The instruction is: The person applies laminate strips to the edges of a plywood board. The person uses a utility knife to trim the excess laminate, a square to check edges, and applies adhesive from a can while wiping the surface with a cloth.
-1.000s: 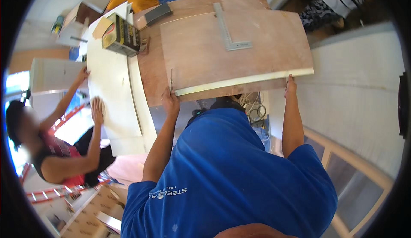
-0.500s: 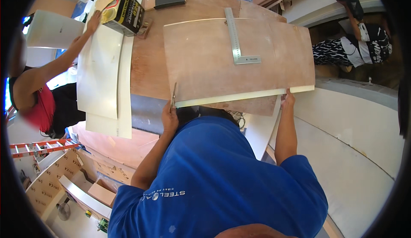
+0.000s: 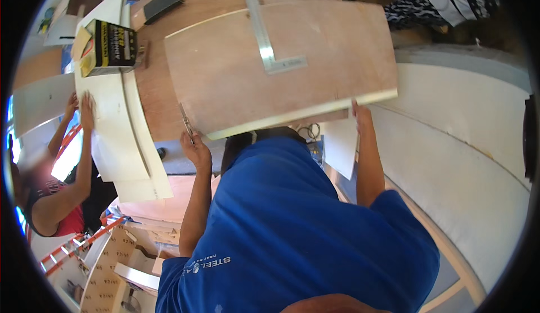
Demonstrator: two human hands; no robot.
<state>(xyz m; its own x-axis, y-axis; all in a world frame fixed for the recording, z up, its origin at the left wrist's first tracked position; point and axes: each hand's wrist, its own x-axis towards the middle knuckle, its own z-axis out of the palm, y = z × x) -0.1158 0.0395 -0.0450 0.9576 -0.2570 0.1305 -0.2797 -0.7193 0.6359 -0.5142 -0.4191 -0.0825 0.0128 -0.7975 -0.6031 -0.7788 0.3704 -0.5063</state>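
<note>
A plywood panel [image 3: 225, 71] lies before me with a long pale strip [image 3: 292, 114] along its near edge. My left hand [image 3: 197, 151] is closed around a pair of scissors [image 3: 186, 120] at the panel's near left corner, blades pointing away from me. Near the strip's right end, my right hand [image 3: 363, 120] has a fingertip raised against the edge; its other fingers look curled, partly hidden underneath. On the panel rests a metal try square [image 3: 262, 37], its long blade pointing away.
At left, a co-worker's hands [image 3: 84, 110] touch white sheets [image 3: 115, 138] bearing a black and yellow can [image 3: 109, 48]. A dark block [image 3: 163, 5] sits farther back. Another person [image 3: 444, 3] is at the far right. An orange ladder [image 3: 79, 245] stands at lower left.
In the view, the panel, square and can have shifted left. My right hand has moved left along the strip. The co-worker's hand has gone from the can to the white sheets.
</note>
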